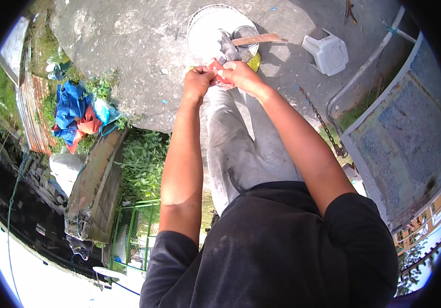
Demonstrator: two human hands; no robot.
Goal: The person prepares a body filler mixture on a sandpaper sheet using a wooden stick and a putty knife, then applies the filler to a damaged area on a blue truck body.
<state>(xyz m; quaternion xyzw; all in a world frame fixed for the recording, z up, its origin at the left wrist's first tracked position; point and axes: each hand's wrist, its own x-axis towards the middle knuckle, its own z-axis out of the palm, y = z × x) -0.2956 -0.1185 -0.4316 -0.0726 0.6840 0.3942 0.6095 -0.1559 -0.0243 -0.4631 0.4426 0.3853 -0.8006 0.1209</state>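
Observation:
Both my arms reach forward, and between my hands is a thin red, crumpled sheet (215,65), plastic or cloth, I cannot tell which. My left hand (198,83) has its fingers closed on the sheet's left side. On the other side my right hand (241,76) pinches it. Just beyond my hands stands a round white tub (200,33), glaring in the sun. A round grey tin (244,34) sits on it, with a flat wooden stick (258,39) lying across. A greyish rag-like thing (227,50) is beside the tin. Something yellow (255,62) shows at the tub's near right edge.
A white plastic stool (327,53) lies tipped on the concrete ground (138,61) at right. Beyond it are a metal pipe (356,74), a rusty chain (317,115) and a large weathered panel (402,138). Blue tarpaulin (70,109) and rusty corrugated sheet (33,108) are at left.

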